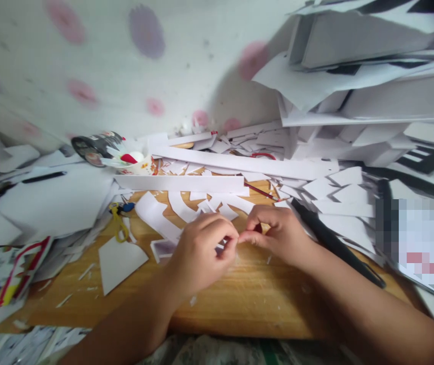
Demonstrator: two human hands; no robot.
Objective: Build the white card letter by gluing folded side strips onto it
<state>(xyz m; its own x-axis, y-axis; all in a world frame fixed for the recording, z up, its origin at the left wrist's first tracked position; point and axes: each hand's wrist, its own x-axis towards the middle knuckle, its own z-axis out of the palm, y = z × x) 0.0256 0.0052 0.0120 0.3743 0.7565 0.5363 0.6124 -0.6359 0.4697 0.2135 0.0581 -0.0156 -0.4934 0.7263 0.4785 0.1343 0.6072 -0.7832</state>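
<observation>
Both of my hands meet over the middle of a wooden board (240, 299). My left hand (200, 251) is curled, its fingertips pinched on a small white paper piece (222, 245) that is mostly hidden by the fingers. My right hand (278, 233) is curled too, thumb and forefinger pinching at the same spot, with a small dark red thing (258, 228) showing between its fingers. The fingertips of the two hands touch. The picture is blurred, so the held piece's shape is unclear.
White paper offcuts (156, 215) and long strips (181, 183) litter the board. A cut paper shape (120, 261) lies at the left, beside yellow-handled scissors (118, 223). A cup (141, 163) stands at the back. Stacked white card (372, 86) rises at the right; a black ruler-like bar (334, 243) lies beside my right forearm.
</observation>
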